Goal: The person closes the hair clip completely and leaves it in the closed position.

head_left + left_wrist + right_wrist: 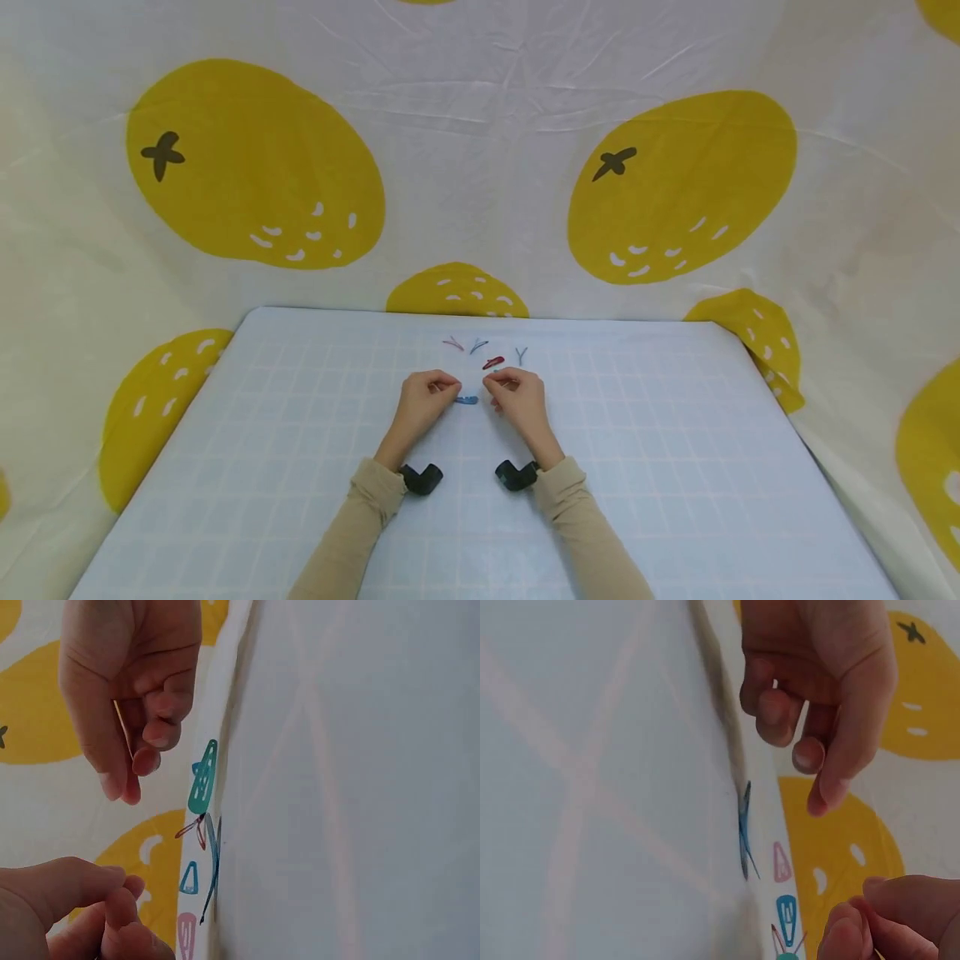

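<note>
My left hand (424, 410) hovers over the table, thumb and index tips meeting, other fingers loosely curled. Below its fingertips lies a blue hair clip (467, 400). Facing it, with a small gap between, my right hand (521, 398) has the same loose pose. Nothing shows between the fingertips of the left hand (90, 907) or the right hand (900, 919) in the wrist views. Near the right fingertips lies a red hair clip (492, 362). A teal hair clip (202, 776) appears beyond the right hand in the left wrist view, mostly hidden from the head view.
Farther back lie a pinkish hair clip (453, 342), a blue clip (478, 346) and a Y-shaped open clip (522, 356). The table (675, 467) wears a pale checked cloth. Behind it hangs a white curtain (480, 167) with yellow fruit prints.
</note>
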Demonstrator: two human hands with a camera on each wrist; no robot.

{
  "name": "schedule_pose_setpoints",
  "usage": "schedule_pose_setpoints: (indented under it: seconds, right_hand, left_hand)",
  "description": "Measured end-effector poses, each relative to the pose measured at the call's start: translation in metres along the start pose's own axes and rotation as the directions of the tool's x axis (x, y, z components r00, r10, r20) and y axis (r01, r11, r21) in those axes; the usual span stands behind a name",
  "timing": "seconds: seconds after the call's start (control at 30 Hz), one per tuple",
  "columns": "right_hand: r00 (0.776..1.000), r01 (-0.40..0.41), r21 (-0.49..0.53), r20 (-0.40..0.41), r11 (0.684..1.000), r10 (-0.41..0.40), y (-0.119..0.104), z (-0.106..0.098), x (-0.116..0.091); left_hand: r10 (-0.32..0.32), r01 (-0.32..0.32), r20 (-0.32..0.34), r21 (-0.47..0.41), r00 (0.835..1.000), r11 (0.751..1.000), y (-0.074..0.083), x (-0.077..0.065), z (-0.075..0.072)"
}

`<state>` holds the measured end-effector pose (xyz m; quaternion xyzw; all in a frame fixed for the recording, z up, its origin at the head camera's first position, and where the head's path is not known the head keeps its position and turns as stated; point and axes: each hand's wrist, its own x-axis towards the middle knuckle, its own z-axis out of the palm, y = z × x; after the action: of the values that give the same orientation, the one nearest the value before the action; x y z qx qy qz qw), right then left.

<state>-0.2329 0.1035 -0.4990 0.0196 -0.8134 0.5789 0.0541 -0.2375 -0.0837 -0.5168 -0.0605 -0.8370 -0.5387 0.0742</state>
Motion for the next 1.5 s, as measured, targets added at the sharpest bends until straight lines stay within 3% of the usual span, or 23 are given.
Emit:
schedule_pose_setpoints:
  seconds: [0.4,0.7,0.97,1.17,1.5]
  right_hand:
    - [0.995,-0.005,0.022,-0.095,1.0,0.008,0.004,-0.026,0.013]
    - [0.988,-0.013,-0.048,-0.151,0.999,0.006,0.014,-0.04,0.018]
    - [0.989,-0.131,-0.115,-0.085,0.985,0.122,0.022,-0.043,0.02]
    - [0.993,-0.115,-0.186,-0.028,0.976,0.111,0.024,-0.041,0.022]
    - [0.994,-0.109,-0.235,-0.007,0.966,0.11,0.026,-0.04,0.021]
  left_hand:
    - [-0.022,0.02,0.052,0.045,0.998,0.999,0.024,0.017,0.014]
    - [-0.002,-0.012,0.134,0.104,0.991,0.995,0.032,0.03,0.029]
    - [-0.034,-0.008,0.195,0.213,0.98,0.977,0.037,0.039,0.043]
    - [-0.028,-0.047,0.22,0.332,0.975,0.942,0.039,0.043,0.049]
    - [-0.04,-0.064,0.235,0.417,0.971,0.907,0.041,0.045,0.057]
